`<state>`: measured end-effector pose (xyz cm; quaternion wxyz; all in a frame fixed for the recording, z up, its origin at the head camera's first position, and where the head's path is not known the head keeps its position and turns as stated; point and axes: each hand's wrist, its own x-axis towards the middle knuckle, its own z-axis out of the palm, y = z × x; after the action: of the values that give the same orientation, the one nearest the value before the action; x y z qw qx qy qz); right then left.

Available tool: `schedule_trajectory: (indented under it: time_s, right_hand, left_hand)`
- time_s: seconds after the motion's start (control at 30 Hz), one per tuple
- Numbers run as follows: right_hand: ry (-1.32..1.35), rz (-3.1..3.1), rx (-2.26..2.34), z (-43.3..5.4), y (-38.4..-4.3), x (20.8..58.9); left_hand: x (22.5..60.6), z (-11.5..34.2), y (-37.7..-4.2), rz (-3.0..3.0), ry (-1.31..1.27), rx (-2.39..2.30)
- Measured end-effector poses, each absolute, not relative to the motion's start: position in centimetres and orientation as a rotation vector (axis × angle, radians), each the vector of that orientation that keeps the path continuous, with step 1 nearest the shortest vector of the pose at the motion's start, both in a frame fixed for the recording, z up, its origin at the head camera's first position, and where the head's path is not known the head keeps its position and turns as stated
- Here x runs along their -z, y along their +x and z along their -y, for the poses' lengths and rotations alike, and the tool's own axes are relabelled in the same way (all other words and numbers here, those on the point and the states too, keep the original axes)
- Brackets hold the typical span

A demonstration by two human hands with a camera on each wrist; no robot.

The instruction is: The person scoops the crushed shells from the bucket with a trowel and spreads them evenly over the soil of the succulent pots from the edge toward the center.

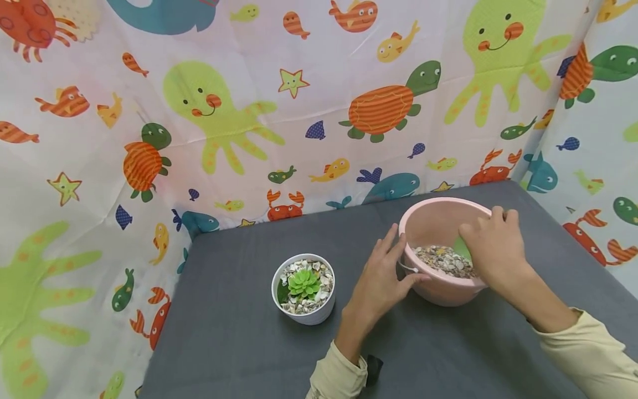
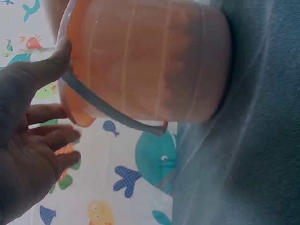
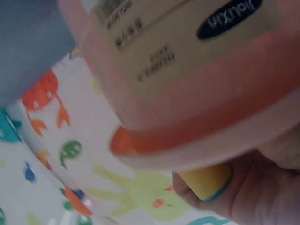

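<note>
A pink bucket (image 1: 438, 291) stands on the grey tabletop, with a layer of small shells or pebbles (image 1: 441, 259) inside. My right hand (image 1: 493, 244) reaches over its right rim and grips a small shovel by its yellow handle (image 3: 206, 182); the green blade (image 1: 462, 247) dips toward the shells. At the near left, my left hand (image 1: 381, 271) touches the bucket's rim with thumb and fingers spread. The bucket's grey carrying handle (image 2: 112, 110) hangs down beside the left thumb.
Left of the bucket stands a white pot (image 1: 311, 317) holding a green succulent (image 1: 304, 284) among shells. A printed sea-animal curtain (image 1: 319, 100) borders the grey table (image 1: 234, 332) at the back and sides. A label (image 3: 178, 42) is stuck on the bucket.
</note>
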<state>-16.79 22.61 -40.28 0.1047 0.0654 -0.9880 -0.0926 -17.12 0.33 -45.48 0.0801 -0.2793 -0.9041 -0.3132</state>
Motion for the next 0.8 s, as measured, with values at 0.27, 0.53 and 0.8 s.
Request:
schedule_trajectory:
  time_s: [0.27, 0.53, 0.8]
  right_hand:
    - [0.079, 2.883, -0.020, -22.7, -17.6, 40.9]
    - [0.065, 2.832, -0.392, -23.8, -18.9, 42.1]
    - [0.023, 2.890, -0.619, -24.9, -18.8, 40.7]
  left_hand:
    - [45.5, -0.4, -17.5, 2.643, -0.801, 0.995]
    - [45.4, -0.6, -17.5, 2.629, -0.802, 0.964]
    - [45.6, -1.0, -17.4, 2.613, -0.779, 1.012]
